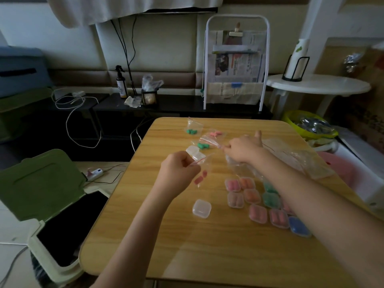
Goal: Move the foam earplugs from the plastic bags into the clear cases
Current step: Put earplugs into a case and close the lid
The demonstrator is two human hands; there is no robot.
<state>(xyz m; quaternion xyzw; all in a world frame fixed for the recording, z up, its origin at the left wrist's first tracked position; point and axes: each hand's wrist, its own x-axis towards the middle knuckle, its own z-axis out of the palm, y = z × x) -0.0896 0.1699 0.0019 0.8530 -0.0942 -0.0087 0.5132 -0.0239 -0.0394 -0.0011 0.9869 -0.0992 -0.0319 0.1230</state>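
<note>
Two hands grip bags: left hand (178, 171) pinches a pink-earplug bag (202, 173), right hand (243, 148) pinches another bag (209, 141).

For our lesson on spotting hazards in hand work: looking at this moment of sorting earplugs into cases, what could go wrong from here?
1. The left hand pinches only the top of a small bag holding pink earplugs; once opened, they might drop and roll off the table.
2. The right hand reaches across, its forearm above the filled cases; lowering it could scatter them.
</note>
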